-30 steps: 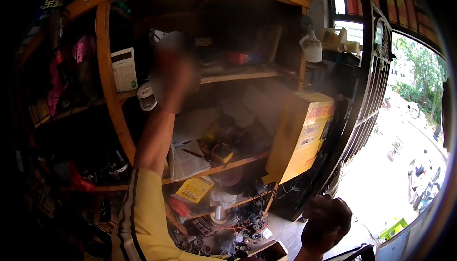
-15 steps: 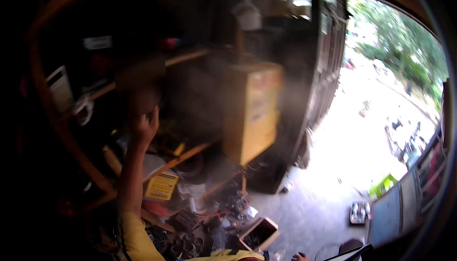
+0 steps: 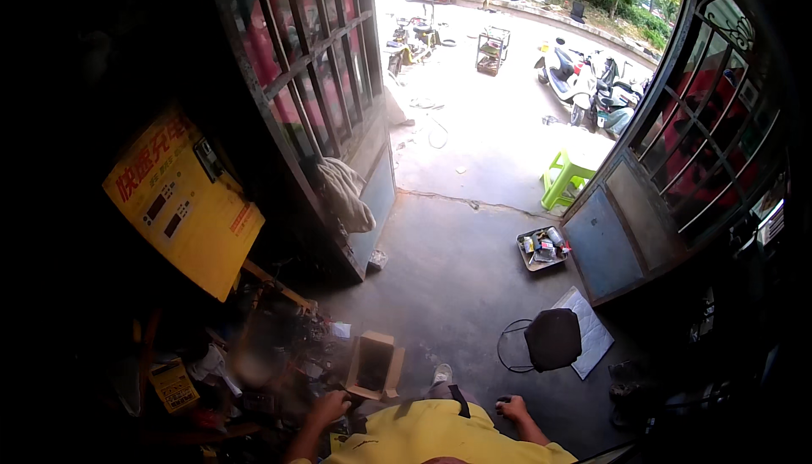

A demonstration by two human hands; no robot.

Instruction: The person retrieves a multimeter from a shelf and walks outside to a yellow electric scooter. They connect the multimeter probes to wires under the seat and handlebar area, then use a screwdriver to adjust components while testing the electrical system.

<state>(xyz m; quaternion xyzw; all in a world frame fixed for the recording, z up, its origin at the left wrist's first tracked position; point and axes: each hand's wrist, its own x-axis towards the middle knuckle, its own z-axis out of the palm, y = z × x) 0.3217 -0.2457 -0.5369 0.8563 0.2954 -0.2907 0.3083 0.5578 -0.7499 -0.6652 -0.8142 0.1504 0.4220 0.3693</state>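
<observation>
My left hand (image 3: 330, 407) hangs low at my left side, just left of an open cardboard box (image 3: 394, 368) on the floor. Its fingers are curled, and whatever may be in them is hidden. At my right side is my right hand (image 3: 511, 408), fingers bent inward, with a small dark patch at the fingertips too unclear to name. Neither hand touches the box. Between them show my yellow shirt (image 3: 431, 430) and one pale shoe (image 3: 442, 373).
A black-topped stool (image 3: 554, 340) stands at right by a white quilted pad (image 3: 599, 347). Beyond are a tray of small items (image 3: 533, 263) and a green plastic stool (image 3: 560, 178). A yellow cabinet (image 3: 190, 210) and floor clutter (image 3: 304, 354) flank my left. Barred doors (image 3: 326, 66) frame the doorway.
My view has swung right, from the dark shelves to the doorway. My left arm, raised at the shelves before, is now down at my side. More of my right hand shows.
</observation>
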